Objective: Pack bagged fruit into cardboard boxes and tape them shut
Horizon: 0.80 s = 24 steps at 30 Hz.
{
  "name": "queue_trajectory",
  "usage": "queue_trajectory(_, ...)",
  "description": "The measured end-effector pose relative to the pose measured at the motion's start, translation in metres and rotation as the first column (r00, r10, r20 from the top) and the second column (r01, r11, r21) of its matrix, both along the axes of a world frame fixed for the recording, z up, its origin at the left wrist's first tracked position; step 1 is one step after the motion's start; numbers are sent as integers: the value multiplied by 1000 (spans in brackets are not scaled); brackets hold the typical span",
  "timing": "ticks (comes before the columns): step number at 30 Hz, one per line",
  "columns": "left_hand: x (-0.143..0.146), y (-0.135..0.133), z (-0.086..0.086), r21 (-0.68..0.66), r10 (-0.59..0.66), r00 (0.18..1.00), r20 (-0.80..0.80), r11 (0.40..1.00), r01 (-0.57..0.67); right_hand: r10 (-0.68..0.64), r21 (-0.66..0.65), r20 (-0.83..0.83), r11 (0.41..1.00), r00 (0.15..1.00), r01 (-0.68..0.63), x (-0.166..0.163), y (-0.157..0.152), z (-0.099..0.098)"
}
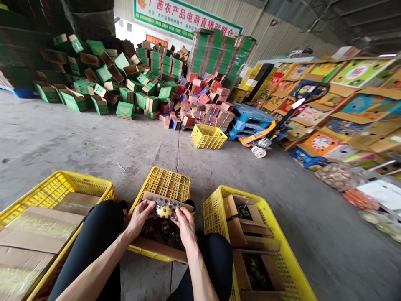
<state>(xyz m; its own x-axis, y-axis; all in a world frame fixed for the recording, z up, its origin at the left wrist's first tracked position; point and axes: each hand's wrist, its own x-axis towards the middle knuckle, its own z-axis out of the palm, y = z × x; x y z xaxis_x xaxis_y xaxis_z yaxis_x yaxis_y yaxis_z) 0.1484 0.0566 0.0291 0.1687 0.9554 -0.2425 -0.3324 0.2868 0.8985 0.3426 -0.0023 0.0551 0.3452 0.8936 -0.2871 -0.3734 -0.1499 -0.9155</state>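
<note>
Both my hands hold a small round yellow fruit wrapped in clear bubble wrap, low in the middle of the head view. My left hand grips its left side with the fingers curled. My right hand pinches its right side. Under them an open cardboard box with several dark wrapped fruits rests on a yellow plastic crate between my knees.
A yellow crate lined with cardboard stands at my left. Another yellow crate with open boxes stands at my right. Beyond lie bare concrete floor, a further yellow crate, piles of green boxes, a pallet jack and colourful flattened cartons.
</note>
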Motion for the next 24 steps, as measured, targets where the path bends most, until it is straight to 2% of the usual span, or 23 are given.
queue_trajectory(5, -1, 1, 2, 45, -4, 1000, -10, 999, 4, 86, -12, -31, 996, 996, -87, 0, -1, 4)
queue_trajectory(11, -2, -4, 4, 46, -117, 993, 12, 992, 116, 82, -74, 126, 995, 989, -73, 2, -4, 6)
queue_trajectory(14, -1, -6, 8, 7, -214, 975, 65, 977, 214, 59, -45, 134, 998, 989, -54, 2, -3, 7)
queue_trajectory(17, -1, -8, 11, -20, -363, 927, 98, 930, 366, 28, -43, 150, 999, 988, -22, 2, -2, 6)
queue_trajectory(19, -1, -8, 10, -6, -414, 907, 81, 910, 416, 24, -45, 152, 999, 988, -18, 2, -2, 6)
queue_trajectory(24, -5, -4, 1, -1, -321, 946, 51, 947, 322, 86, -44, 49, 996, 995, -84, 0, -2, 6)
